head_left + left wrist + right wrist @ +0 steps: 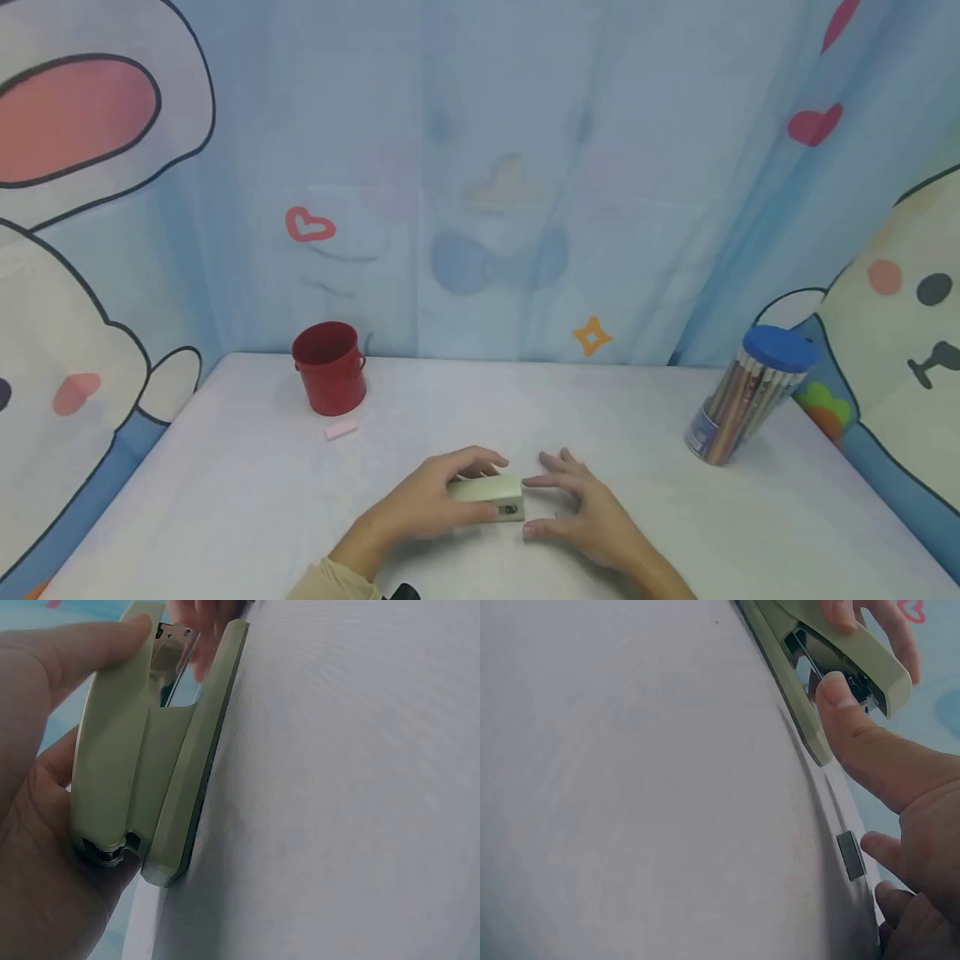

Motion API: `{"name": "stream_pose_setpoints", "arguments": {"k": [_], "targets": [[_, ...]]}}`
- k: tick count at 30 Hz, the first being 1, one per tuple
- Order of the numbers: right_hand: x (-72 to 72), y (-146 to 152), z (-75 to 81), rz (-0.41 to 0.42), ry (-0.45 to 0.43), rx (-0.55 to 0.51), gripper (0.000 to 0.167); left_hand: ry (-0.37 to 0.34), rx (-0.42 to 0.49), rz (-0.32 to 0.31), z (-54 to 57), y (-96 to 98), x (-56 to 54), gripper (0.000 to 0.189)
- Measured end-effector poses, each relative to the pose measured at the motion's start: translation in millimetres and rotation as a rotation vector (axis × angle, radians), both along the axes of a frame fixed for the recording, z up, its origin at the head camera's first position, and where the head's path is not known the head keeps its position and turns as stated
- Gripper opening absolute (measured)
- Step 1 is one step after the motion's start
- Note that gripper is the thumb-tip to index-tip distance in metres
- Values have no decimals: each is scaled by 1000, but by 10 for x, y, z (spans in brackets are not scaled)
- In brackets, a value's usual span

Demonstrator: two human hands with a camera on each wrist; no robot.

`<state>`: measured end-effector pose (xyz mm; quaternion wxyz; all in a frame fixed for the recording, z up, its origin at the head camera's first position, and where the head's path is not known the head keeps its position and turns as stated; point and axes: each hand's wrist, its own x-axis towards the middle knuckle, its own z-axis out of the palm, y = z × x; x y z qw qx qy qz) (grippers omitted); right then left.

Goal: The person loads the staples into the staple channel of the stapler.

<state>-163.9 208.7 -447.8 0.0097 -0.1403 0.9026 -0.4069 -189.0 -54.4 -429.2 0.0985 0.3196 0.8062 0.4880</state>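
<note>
A pale green stapler (491,493) sits on the white table, its metal workings showing at the front. My left hand (442,496) grips it, thumb on the near side and fingers over the far side. In the left wrist view the stapler (120,750) has a gap between its upper arm and base. Beside the front end is my right hand (581,508), fingers spread and holding nothing; whether a fingertip touches the stapler I cannot tell. A small grey metal strip, like a row of staples (851,856), lies near that hand in the right wrist view.
A red bucket (333,383) stands at the back left with a small pink block (341,429) in front. At the right, a clear jar of pencils (738,408) has a blue lid (780,348). A printed blue curtain (495,317) hangs behind the table (225,483).
</note>
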Motion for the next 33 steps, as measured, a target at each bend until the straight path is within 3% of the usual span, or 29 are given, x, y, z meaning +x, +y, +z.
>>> {"name": "stream_pose_setpoints", "arguments": {"k": [4,12,18,33], "targets": [[-14,-46,-26,15,42,23,49,5,-8,8,-8,-12,-1,43],[-14,-90,-37,-31,97,33,41,2,18,-8,-18,-3,-9,41],[-19,-104,-46,-54,68,-12,40,-10,35,-15,-37,8,-9,40],[-63,-147,-36,-10,79,58,36,-16,18,28,-23,7,16,43]]}}
